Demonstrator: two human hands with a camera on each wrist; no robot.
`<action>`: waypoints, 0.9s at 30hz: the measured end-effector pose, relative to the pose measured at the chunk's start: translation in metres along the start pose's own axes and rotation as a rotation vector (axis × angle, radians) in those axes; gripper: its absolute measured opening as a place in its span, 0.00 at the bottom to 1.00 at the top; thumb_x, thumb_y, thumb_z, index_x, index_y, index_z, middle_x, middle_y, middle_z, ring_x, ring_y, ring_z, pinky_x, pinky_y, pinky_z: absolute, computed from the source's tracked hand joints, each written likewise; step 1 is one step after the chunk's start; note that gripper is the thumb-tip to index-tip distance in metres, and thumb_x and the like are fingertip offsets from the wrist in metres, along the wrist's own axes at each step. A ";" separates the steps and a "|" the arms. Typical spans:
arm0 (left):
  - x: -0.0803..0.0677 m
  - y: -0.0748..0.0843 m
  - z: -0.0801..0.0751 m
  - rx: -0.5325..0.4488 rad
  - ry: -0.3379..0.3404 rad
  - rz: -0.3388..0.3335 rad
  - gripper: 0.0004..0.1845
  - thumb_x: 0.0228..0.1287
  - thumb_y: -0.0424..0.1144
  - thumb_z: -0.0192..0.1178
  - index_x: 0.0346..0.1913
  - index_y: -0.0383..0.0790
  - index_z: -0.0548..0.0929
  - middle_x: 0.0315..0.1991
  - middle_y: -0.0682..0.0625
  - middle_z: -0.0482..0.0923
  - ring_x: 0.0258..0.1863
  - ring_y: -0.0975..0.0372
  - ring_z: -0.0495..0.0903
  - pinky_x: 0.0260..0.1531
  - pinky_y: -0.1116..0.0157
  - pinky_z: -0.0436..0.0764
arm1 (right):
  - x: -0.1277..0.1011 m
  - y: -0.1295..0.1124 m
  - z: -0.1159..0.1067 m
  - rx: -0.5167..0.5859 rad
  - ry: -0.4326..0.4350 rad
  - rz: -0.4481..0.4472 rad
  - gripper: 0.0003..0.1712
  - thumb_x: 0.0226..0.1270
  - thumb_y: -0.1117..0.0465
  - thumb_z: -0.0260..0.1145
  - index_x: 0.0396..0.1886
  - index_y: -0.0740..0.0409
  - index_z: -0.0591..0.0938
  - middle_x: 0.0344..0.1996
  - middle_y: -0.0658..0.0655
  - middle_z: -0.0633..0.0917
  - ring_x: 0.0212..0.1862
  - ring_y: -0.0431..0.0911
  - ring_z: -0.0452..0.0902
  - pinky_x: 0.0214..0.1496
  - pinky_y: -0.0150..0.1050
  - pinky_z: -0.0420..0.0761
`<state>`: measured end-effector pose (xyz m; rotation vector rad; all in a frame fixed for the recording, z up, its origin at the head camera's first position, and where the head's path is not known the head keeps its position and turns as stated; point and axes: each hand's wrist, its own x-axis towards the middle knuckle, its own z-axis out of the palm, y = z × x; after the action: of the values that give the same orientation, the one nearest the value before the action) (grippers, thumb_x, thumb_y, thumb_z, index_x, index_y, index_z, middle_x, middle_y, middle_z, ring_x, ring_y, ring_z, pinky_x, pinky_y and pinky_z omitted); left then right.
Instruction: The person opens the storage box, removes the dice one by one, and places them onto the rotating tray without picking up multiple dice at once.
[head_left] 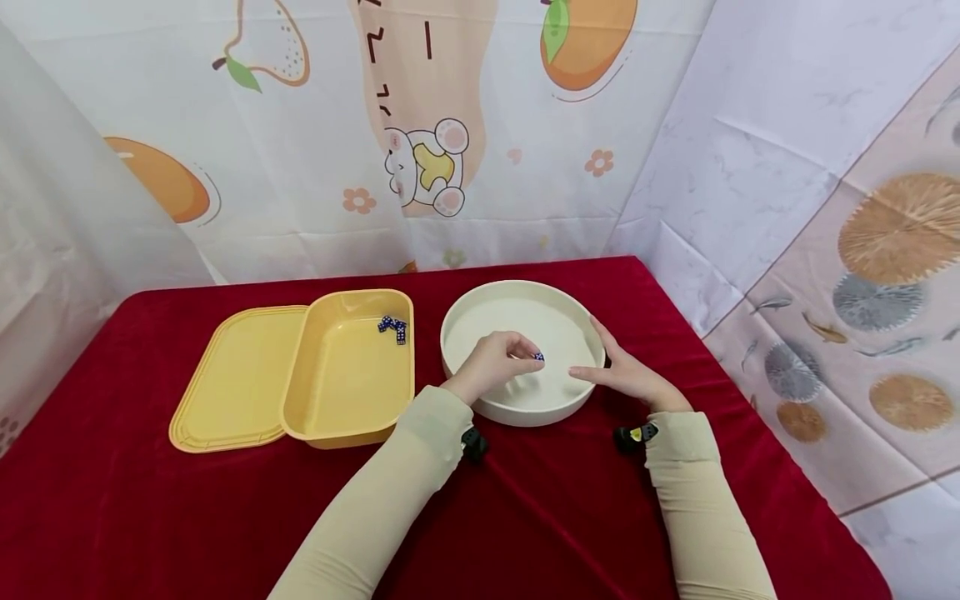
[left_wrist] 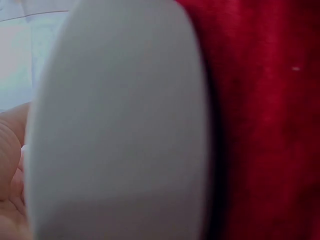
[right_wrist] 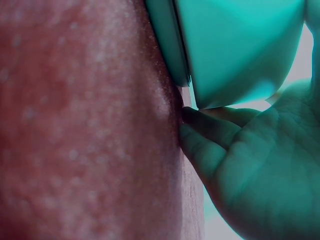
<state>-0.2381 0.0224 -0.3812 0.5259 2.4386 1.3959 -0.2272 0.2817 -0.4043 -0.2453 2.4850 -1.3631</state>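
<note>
In the head view my left hand (head_left: 491, 362) is over the round cream dish (head_left: 517, 416), pinching a blue die (head_left: 539, 357) with white pips between thumb and fingertips. My right hand (head_left: 626, 375) holds the dish's right side, its thumb reaching over the rim and its fingers along the outer wall. In the right wrist view, fingers (right_wrist: 205, 150) lie against the lower edge of the dish (right_wrist: 240, 55). The dish wall (left_wrist: 120, 120) covers most of the left wrist view and hides the die there; only part of the left hand (left_wrist: 10, 165) shows.
Left of the dish stands a yellow rectangular box (head_left: 348, 375) with several blue dice (head_left: 401, 333) in its far right corner. Its yellow lid (head_left: 232, 375) lies beside it, the box overlapping its edge. A red cloth (head_left: 187, 508) covers the table; printed curtains (head_left: 300, 167) hang behind.
</note>
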 end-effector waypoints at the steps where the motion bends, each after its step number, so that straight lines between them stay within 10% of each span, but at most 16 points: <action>1: 0.000 -0.001 0.001 0.007 0.001 0.003 0.10 0.62 0.44 0.69 0.43 0.44 0.87 0.38 0.51 0.86 0.37 0.64 0.79 0.37 0.71 0.76 | 0.000 0.000 0.000 -0.002 0.001 0.001 0.64 0.63 0.49 0.70 0.80 0.48 0.33 0.80 0.58 0.38 0.80 0.59 0.35 0.76 0.64 0.45; 27: -0.005 -0.003 0.016 0.353 -0.046 -0.025 0.04 0.60 0.45 0.70 0.36 0.53 0.85 0.30 0.59 0.82 0.33 0.66 0.78 0.38 0.67 0.75 | -0.002 -0.001 0.000 0.003 -0.007 0.005 0.63 0.63 0.48 0.70 0.80 0.41 0.33 0.80 0.57 0.38 0.80 0.57 0.36 0.77 0.62 0.45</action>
<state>-0.2275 0.0313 -0.3910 0.5933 2.6558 0.9336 -0.2250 0.2822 -0.4033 -0.2429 2.4761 -1.3616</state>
